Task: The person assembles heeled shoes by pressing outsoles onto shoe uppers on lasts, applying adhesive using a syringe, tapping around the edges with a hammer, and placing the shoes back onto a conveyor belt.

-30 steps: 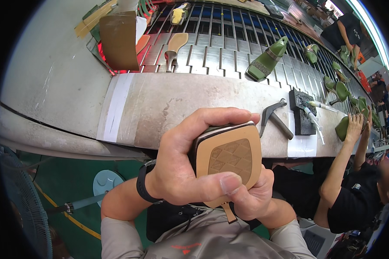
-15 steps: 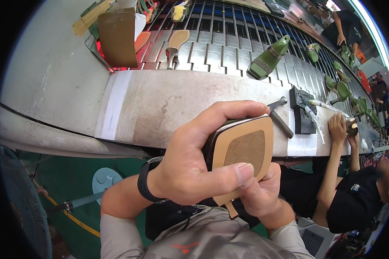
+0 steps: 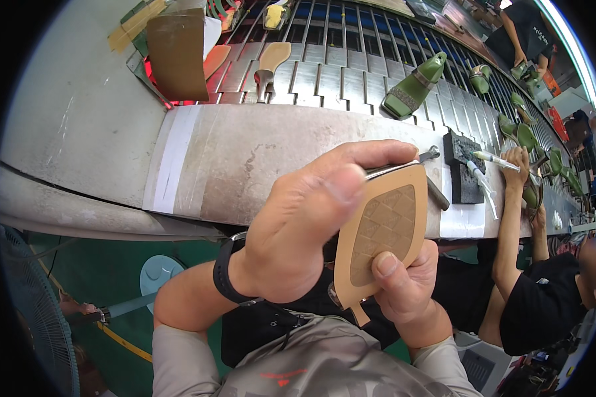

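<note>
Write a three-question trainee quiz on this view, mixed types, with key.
1. True or false: the right hand has its thumb on the patterned face of the tan shoe sole.
2. What lies partly on the black block? A) tape roll B) syringes C) spoon
3. Fill in: the dark wristband is on the person's ____ wrist.

Key: 1. True. 2. B. 3. Left.
</note>
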{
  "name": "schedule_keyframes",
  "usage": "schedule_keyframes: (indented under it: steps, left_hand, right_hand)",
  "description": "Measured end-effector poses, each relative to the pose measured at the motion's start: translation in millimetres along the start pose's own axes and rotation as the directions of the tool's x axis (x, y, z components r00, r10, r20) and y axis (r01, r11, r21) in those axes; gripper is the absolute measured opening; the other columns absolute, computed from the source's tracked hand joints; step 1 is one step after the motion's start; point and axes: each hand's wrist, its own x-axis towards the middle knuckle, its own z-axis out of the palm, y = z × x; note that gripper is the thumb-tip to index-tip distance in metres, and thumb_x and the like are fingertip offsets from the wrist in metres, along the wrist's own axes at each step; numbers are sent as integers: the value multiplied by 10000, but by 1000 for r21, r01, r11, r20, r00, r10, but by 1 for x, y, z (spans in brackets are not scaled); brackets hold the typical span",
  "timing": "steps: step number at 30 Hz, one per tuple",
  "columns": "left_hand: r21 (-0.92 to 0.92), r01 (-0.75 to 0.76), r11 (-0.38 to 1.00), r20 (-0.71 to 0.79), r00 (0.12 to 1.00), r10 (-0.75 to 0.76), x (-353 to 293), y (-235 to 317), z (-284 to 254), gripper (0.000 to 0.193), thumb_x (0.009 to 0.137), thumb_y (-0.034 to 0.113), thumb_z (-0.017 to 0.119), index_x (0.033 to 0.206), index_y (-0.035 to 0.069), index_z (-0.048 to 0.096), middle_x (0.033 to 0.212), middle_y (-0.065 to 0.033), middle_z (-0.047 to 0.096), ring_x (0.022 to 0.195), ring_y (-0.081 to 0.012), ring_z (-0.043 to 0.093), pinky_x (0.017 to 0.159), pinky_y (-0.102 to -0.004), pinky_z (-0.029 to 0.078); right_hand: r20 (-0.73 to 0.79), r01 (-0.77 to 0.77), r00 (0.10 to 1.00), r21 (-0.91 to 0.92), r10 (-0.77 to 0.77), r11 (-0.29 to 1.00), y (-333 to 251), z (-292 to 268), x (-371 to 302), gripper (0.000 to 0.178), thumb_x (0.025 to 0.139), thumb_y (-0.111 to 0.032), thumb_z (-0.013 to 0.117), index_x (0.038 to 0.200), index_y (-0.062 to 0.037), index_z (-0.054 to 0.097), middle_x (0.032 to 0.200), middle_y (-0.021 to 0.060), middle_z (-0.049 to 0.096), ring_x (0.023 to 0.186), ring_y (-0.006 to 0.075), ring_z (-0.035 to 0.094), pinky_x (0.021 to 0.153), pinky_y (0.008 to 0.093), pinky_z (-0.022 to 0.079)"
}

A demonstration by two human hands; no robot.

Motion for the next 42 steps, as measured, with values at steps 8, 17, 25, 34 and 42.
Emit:
schedule_keyframes:
  steps: [8,17,25,34,42]
  left_hand:
    - [-85,12,996,-3,1000,-12,36,-8,-14,606,1143,400,398,1493,-88,473,1455,-175,603,1301,-213,611,1115,-360,481]
    - [78,-114,990,91,990,107,57,-24,-34,560,1131,338,478,1528,-55,454,1410,-139,629,1279,-177,618,1105,-336,489]
    - [139,-165,976,179,974,139,56,-31,-43,580,1115,225,509,1598,-45,337,1479,-148,563,1345,-186,567,1126,-339,466]
    - [90,-139,986,192,974,120,42,-21,-34,851,911,183,731,1603,-69,305,1517,-179,520,1410,-253,510,1189,-396,390]
    - [212,-225,951,42,974,221,-11,-22,-8,687,1036,399,611,1475,-109,466,1483,-354,517,1370,-415,561,1147,-500,460]
  right_hand:
    - [-105,-76,992,-99,66,992,-10,-17,32,509,1000,-314,633,1227,140,582,917,222,739,639,296,754,521,342,645]
    - [-135,-66,989,-51,58,997,-20,-19,49,441,1049,-263,541,1237,134,573,851,224,732,582,280,744,429,292,602]
    - [-141,-29,990,-135,10,990,-19,-27,51,429,1035,-263,563,1196,131,613,846,217,734,548,256,726,435,300,605]
    - [-114,-50,993,-195,28,979,-22,-29,42,414,1012,-242,587,1180,132,649,895,184,742,620,217,730,534,303,619]
    - [32,309,948,-346,-318,886,6,-21,-4,248,1037,-140,608,973,86,688,708,49,670,612,75,581,533,266,460]
